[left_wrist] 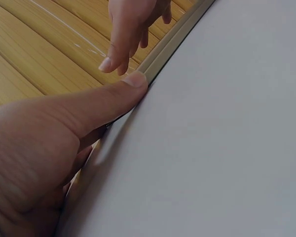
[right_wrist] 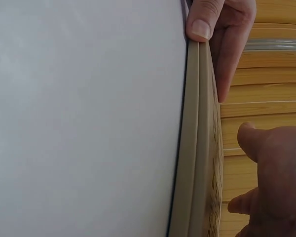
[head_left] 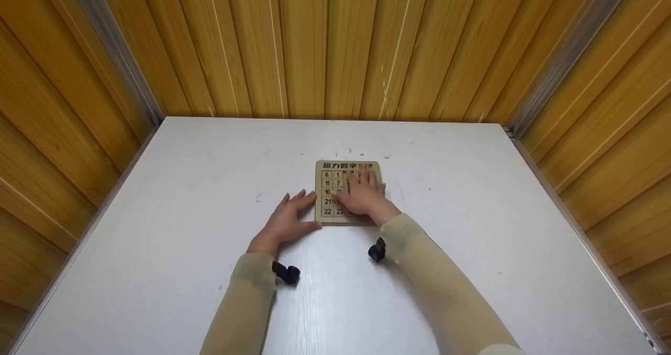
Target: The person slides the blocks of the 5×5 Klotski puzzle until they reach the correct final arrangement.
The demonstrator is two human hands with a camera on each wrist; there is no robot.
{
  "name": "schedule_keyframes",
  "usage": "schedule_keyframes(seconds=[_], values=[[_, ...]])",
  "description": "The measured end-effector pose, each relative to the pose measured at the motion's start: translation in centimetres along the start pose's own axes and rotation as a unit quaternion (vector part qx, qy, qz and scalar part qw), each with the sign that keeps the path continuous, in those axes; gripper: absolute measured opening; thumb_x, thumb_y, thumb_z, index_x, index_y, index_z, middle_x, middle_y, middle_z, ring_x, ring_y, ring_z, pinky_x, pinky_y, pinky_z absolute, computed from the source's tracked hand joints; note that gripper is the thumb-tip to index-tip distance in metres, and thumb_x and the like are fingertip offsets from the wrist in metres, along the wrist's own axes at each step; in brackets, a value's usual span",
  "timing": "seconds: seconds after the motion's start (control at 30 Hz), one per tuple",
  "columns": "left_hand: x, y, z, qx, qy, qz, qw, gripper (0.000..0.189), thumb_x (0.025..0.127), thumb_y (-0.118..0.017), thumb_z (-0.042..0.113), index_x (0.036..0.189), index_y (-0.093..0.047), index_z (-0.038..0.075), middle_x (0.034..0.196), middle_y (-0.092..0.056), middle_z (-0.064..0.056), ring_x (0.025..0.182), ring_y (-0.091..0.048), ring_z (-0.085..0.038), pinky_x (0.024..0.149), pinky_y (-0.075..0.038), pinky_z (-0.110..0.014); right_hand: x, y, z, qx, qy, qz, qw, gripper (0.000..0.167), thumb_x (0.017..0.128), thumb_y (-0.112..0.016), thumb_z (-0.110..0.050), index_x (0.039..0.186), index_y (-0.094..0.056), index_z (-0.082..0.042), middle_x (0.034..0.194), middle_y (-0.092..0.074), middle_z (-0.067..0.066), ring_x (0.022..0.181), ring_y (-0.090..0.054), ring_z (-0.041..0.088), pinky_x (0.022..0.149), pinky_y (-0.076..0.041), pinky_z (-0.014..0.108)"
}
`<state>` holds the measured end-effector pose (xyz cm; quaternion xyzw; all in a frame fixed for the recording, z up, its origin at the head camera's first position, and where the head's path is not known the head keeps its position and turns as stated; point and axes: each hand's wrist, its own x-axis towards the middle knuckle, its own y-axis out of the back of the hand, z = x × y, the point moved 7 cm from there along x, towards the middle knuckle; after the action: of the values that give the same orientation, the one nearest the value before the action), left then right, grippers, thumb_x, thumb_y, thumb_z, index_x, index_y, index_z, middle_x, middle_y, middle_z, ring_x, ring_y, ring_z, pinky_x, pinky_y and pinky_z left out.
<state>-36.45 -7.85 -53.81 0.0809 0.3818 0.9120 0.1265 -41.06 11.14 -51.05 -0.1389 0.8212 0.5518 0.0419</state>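
A wooden number sliding puzzle point(head_left: 327, 187), with printed characters along its far rim and numbered tiles, lies flat on the white table. My left hand point(head_left: 285, 223) holds its near left corner: the thumb point(left_wrist: 134, 80) presses the near edge, and the other fingers lie along the left side. Spread over the tiles is my right hand point(head_left: 364, 196), palm down with fingers extended, hiding much of the right half. In the right wrist view this hand point(right_wrist: 281, 173) shows above the tiled face, and the board's layered edge point(right_wrist: 197, 138) runs up to the left thumb.
The white table point(head_left: 157, 239) has small dark marks scattered on it. Yellow wood-look panels point(head_left: 304, 45) stand behind and on both sides, with grey metal posts point(head_left: 112, 45) at the corners. A small black camera point(head_left: 287, 273) sits at the left wrist.
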Motion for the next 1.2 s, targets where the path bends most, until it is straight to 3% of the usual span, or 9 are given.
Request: schedule_keyframes(seconds=[0.37,1.0,1.2], values=[[-0.1,0.0,0.0,0.002,0.004,0.002,1.0,0.082,0.085,-0.084,0.034,0.155,-0.046,0.016,0.162,-0.046,0.001,0.159,-0.027,-0.021,0.136,-0.004,-0.043,-0.4,1.0,3.0,0.022,-0.022,0.001,0.9995,0.089,0.1,-0.045,-0.066,0.166,-0.016,-0.013,0.172,0.019,0.019,0.159,0.015,0.045,0.123,0.005,0.078],[0.0,0.0,0.1,0.004,0.001,0.002,1.0,0.081,0.085,-0.084,0.034,0.155,-0.047,0.016,0.161,-0.046,-0.001,0.159,-0.028,-0.021,0.136,-0.005,-0.044,-0.1,0.2,0.9,0.007,-0.011,0.011,0.9999,0.086,0.101,-0.047,-0.064,0.166,-0.019,-0.015,0.172,0.016,0.021,0.16,0.014,0.043,0.126,-0.001,0.075],[0.1,0.0,-0.1,0.003,0.009,0.0,1.0,0.082,0.085,-0.085,0.035,0.155,-0.046,0.018,0.162,-0.045,0.001,0.159,-0.027,-0.02,0.136,-0.004,-0.043,-0.1,0.3,1.2,0.016,-0.006,0.008,0.9998,0.087,0.101,-0.046,-0.064,0.166,-0.016,-0.015,0.172,0.016,0.019,0.16,0.014,0.041,0.126,0.0,0.075]])
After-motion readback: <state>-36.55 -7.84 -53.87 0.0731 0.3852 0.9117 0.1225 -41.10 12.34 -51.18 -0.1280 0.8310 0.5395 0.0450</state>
